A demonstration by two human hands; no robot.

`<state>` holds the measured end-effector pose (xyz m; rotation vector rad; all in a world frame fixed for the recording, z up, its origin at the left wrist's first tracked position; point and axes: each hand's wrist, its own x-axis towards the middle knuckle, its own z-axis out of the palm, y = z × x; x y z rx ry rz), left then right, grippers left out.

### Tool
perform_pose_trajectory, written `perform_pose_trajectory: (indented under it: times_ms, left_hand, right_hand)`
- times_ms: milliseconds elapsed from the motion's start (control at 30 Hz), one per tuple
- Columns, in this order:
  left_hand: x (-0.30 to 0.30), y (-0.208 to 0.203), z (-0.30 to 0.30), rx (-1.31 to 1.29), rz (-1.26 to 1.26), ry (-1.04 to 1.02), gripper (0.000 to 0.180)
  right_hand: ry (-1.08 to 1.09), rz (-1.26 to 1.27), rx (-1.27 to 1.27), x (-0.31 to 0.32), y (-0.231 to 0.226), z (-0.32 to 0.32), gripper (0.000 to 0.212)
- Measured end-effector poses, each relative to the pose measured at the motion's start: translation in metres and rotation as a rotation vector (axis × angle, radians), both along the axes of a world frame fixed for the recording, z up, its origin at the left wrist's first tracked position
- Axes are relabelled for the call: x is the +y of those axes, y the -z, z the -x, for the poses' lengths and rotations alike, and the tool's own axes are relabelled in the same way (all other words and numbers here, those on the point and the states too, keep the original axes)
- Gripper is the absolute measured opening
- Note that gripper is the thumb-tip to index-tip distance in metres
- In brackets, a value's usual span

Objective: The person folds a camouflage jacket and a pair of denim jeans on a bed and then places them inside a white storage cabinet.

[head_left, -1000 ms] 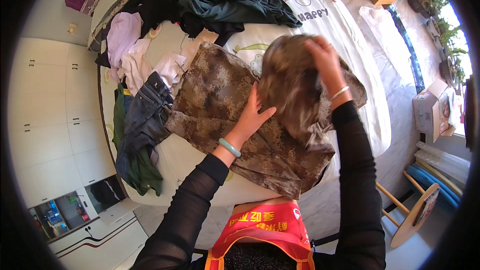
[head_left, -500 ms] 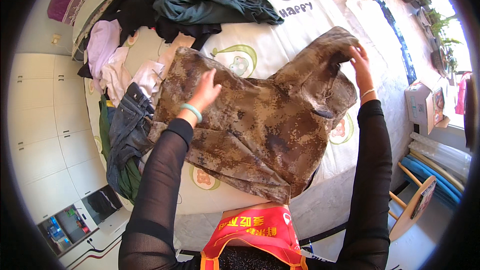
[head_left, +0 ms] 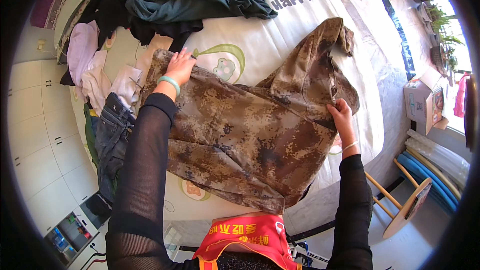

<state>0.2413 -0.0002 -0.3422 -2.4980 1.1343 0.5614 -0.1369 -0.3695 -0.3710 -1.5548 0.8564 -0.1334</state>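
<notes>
A brown digital-camouflage jacket [head_left: 235, 125] lies spread across the bed, its hem end at the left and its collar end at the right. One sleeve [head_left: 315, 52] stretches toward the far right; the other is laid along the near edge. My left hand [head_left: 180, 67] rests on the far left corner of the hem, fingers extended over the cloth. With thumb and fingers, my right hand [head_left: 343, 119] pinches the jacket's edge by the collar.
Beyond the jacket, a dark green garment [head_left: 195, 0] tops a clothes pile. Dark jeans [head_left: 114, 132] and pale garments [head_left: 95, 80] lie left on the patterned bed sheet [head_left: 280, 35]. A wooden stool [head_left: 407, 207] and a cardboard box [head_left: 422, 100] stand at the right.
My right hand has come down from the far sleeve to the collar edge and pinched it. My left hand has moved left and away from me to the hem corner. The far sleeve lies straighter.
</notes>
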Motion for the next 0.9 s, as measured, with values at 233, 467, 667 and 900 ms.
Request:
perform_pose_trajectory:
  times_ms: [233, 467, 667, 900]
  left_hand:
    - [0.011, -0.009, -0.016, -0.062, -0.065, 0.079, 0.025]
    - [0.031, -0.02, -0.02, -0.239, 0.126, 0.209, 0.012]
    - [0.064, -0.043, -0.006, -0.295, 0.375, 0.23, 0.009]
    - [0.113, -0.078, 0.021, -0.362, 0.416, 0.258, 0.011]
  right_hand:
    - [0.137, -0.107, -0.036, -0.033, -0.018, -0.093, 0.066]
    - [0.183, -0.118, -0.035, -0.069, -0.039, -0.192, 0.063]
    - [0.353, 0.144, -0.403, -0.039, -0.084, -0.173, 0.044]
    - [0.23, 0.454, -0.346, 0.06, -0.206, -0.05, 0.047]
